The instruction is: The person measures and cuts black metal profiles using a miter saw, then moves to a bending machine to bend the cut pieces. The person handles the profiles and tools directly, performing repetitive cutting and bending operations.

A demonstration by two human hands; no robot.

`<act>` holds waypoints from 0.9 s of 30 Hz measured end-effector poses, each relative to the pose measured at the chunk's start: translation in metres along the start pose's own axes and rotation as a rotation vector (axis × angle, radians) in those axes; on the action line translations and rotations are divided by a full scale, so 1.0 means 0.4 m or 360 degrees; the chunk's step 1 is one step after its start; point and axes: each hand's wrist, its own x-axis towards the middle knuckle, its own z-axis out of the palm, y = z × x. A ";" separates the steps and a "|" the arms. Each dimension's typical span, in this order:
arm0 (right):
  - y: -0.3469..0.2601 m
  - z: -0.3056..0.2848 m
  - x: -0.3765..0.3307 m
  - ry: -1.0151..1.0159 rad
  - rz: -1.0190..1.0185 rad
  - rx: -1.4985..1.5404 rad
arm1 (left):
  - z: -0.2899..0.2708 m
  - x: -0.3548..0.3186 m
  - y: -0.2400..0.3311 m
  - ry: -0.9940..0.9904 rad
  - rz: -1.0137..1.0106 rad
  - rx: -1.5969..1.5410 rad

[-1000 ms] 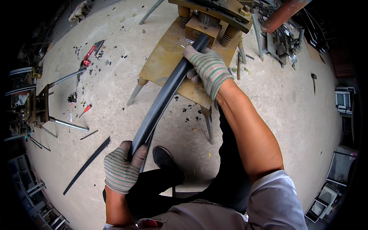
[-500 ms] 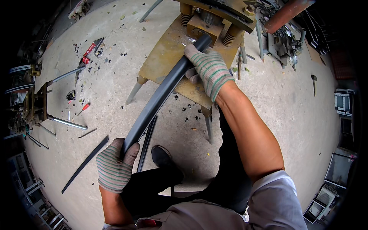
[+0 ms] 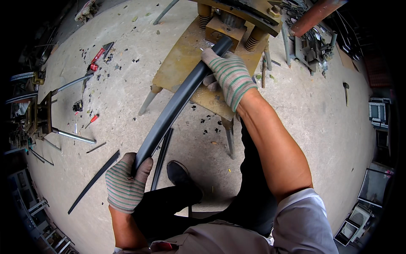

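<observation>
A long, dark grey, slightly curved bar or profile (image 3: 172, 106) runs slantwise from lower left to upper right between my hands. My left hand (image 3: 127, 182), in a striped knit glove, is closed round its near end. My gloved right hand (image 3: 228, 76) grips it close to the far end, thumb on the top face. That far end lies over the yellowish metal plate (image 3: 177, 72) of a press on legs, in front of its square block (image 3: 224, 31). Coil springs (image 3: 253, 39) stand at the block's side. The bar's underside is hidden.
Dark strips lie on the concrete floor: one at left (image 3: 94, 181), another strip (image 3: 162, 158) beside my shoe (image 3: 179, 172). Black scraps, a red-handled screwdriver (image 3: 91, 120) and a red tool (image 3: 97, 58) are scattered further left. A second metal stand (image 3: 44, 114) is at far left.
The bar and both hands have shifted very slightly to the left. My grip on the bar is the same.
</observation>
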 end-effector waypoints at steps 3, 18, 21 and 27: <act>-0.001 0.001 -0.003 0.0004 -0.0004 0.0022 | -0.001 0.000 0.004 -0.0007 -0.0024 -0.0021; 0.011 -0.004 0.006 -0.0005 -0.0044 0.0033 | -0.006 0.004 0.005 -0.0001 -0.0016 -0.0024; 0.001 0.001 0.003 0.0033 -0.0030 0.0032 | -0.017 0.014 0.007 -0.0001 -0.0006 0.0000; -0.003 0.013 0.005 0.0038 0.0011 0.0061 | -0.038 0.040 -0.012 0.0030 0.0016 -0.0015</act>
